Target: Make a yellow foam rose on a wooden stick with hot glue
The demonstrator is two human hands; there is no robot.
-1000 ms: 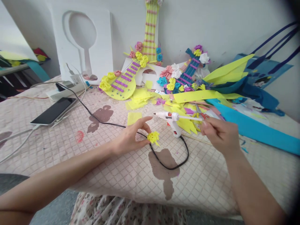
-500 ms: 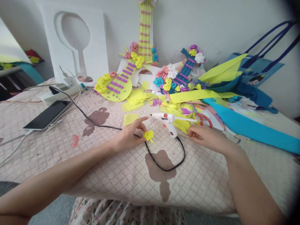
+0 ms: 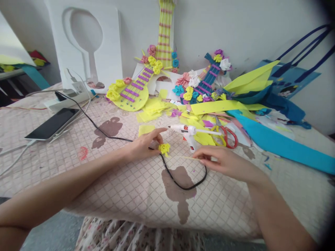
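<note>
Between the fingertips of my left hand is a small crumpled yellow paper flower. My right hand pinches a thin wooden stick, whose tip points left toward the flower without touching it. Just beyond my right hand lies a white glue gun, its nozzle facing left and a clear glue stick out of its back. My right hand hides part of the gun's handle and cord. The black cord loops in front of me and runs beneath my left hand.
Red-handled scissors lie right of the glue gun among yellow paper scraps. Paper guitars with flowers, one a yellow guitar, lean at the back. A phone and a power strip are at left. Blue crepe paper stretches across the right.
My right hand has moved left and nearer to me, bringing the wooden stick from beside the scissors toward the flower. My left hand still holds the flower, nearly in place.
</note>
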